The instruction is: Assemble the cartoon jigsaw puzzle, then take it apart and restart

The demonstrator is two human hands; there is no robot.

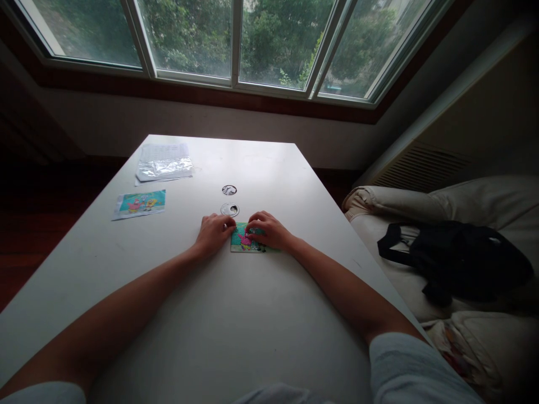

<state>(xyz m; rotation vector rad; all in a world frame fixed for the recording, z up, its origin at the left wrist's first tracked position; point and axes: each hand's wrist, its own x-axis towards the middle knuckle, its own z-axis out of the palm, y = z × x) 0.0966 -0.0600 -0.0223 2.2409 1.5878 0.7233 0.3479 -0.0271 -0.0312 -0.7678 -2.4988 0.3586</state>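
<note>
A small rectangular cartoon picture (pixel 242 242), teal with a pink figure, lies flat on the white table (pixel 236 314) in front of me. My left hand (pixel 213 234) is closed at its upper left corner, thumb and fingertips pressed together on the edge. Over the picture's middle and right part rests my right hand (pixel 269 230), its fingers bent and drawn together against the surface. Whatever may be between those fingertips is too small to make out. Just beyond the hands sits a round, pale disc-like piece (pixel 229 210) with a dark spot. Behind it is another round, dark-and-silver piece (pixel 229 190).
To the left lies a paper sheet with a printed cartoon scene (pixel 142 203). Farther back, a clear plastic packet (pixel 165 163) rests over papers. A cream sofa (pixel 391 202) holding a dark bag (pixel 463 258) stands along the table's right side. Windows (pixel 193 39) are ahead.
</note>
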